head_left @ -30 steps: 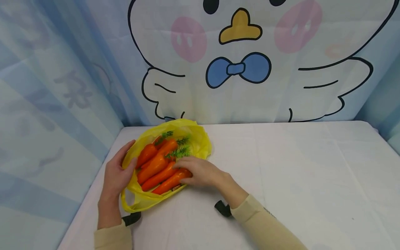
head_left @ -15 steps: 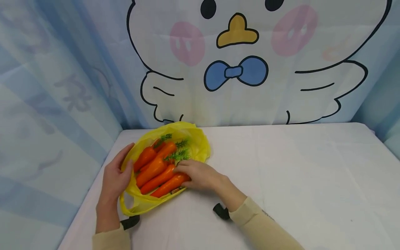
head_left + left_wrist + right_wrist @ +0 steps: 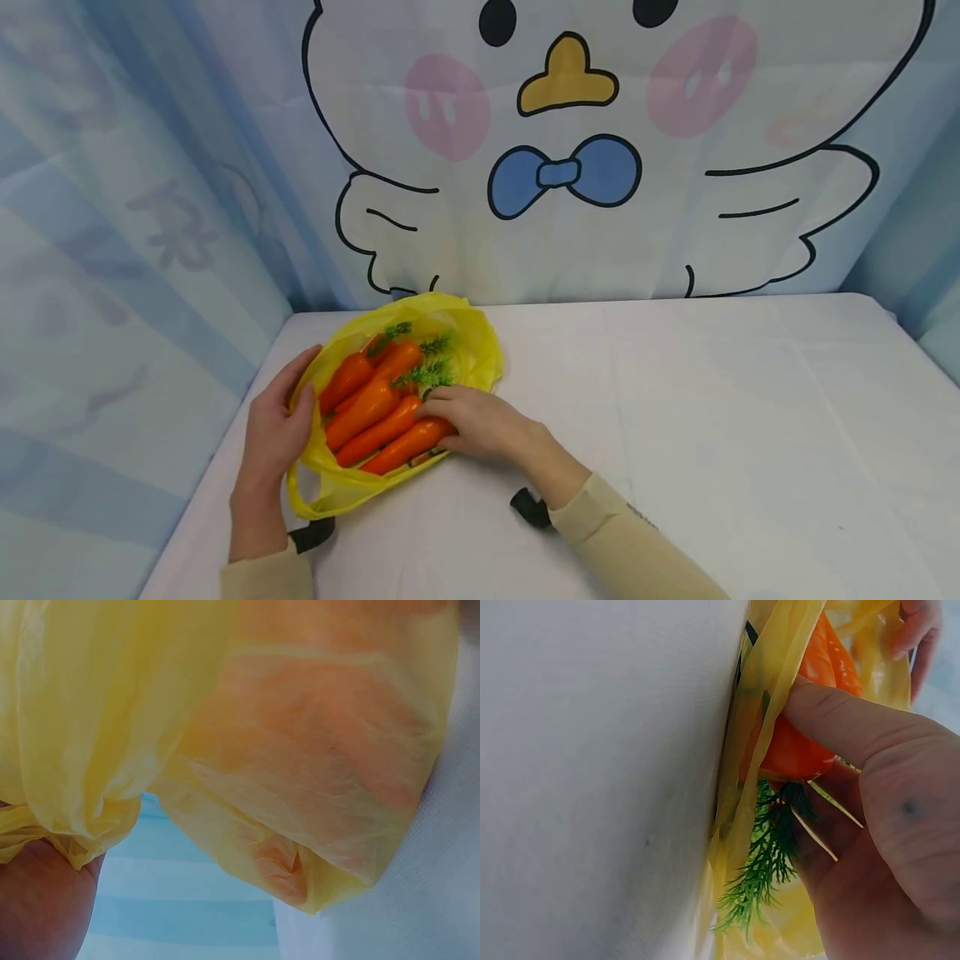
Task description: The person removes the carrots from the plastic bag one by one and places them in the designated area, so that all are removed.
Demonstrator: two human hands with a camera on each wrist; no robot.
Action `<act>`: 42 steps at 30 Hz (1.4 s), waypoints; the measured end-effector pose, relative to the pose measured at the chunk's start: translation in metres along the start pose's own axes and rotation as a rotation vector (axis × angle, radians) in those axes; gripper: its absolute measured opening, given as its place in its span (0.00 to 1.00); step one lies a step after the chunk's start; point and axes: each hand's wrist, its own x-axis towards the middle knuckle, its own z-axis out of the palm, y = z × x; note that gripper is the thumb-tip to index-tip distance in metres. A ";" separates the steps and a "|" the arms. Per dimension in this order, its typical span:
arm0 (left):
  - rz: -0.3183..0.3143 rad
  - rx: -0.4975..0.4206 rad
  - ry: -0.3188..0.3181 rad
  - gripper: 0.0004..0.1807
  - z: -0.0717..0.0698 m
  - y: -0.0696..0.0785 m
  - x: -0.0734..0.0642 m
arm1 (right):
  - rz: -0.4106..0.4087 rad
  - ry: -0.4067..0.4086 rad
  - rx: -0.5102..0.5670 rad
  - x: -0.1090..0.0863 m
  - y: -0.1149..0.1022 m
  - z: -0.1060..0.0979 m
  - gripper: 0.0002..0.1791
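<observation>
A yellow plastic bag (image 3: 480,337) lies on the table with its mouth open, and several orange carrots (image 3: 363,414) with green feathery tops (image 3: 433,372) rest inside. At the bag's left side, my left hand (image 3: 276,429) grips the rim, thumb inside the mouth and fingers outside. My right hand (image 3: 483,423) reaches in from the right and grips the leafy end of the nearest carrot (image 3: 411,446). The right wrist view shows the thumb across that carrot (image 3: 791,754), its dark green leaves (image 3: 761,859) hanging beside the palm. Carrots show faintly through the bag (image 3: 315,735) in the left wrist view.
A white cloth covers the table (image 3: 675,417), which extends far to the right of the bag. Behind it hangs a curtain (image 3: 570,242) with a cartoon figure, and a pale blue curtain (image 3: 112,333) runs along the left. Black pieces (image 3: 530,507) sit at both wrists.
The whole head view has shifted slightly, so the scene sits a little lower and further left. Both hands keep the same places on the bag and the carrot.
</observation>
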 end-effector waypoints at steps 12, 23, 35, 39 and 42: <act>-0.013 0.003 0.008 0.26 0.000 0.001 0.000 | -0.012 0.022 0.041 -0.001 0.001 -0.004 0.22; -0.029 0.002 -0.003 0.27 0.003 0.003 0.001 | -0.003 0.042 0.080 -0.007 0.000 -0.014 0.22; -0.008 0.009 -0.005 0.27 0.001 0.000 0.000 | 0.019 0.126 0.133 -0.014 -0.006 -0.035 0.23; -0.010 0.009 -0.004 0.27 0.002 -0.002 0.000 | 0.038 0.141 0.137 -0.016 -0.004 -0.039 0.22; -0.019 0.005 -0.003 0.27 0.002 -0.001 0.000 | 0.064 0.148 0.142 -0.018 -0.003 -0.042 0.22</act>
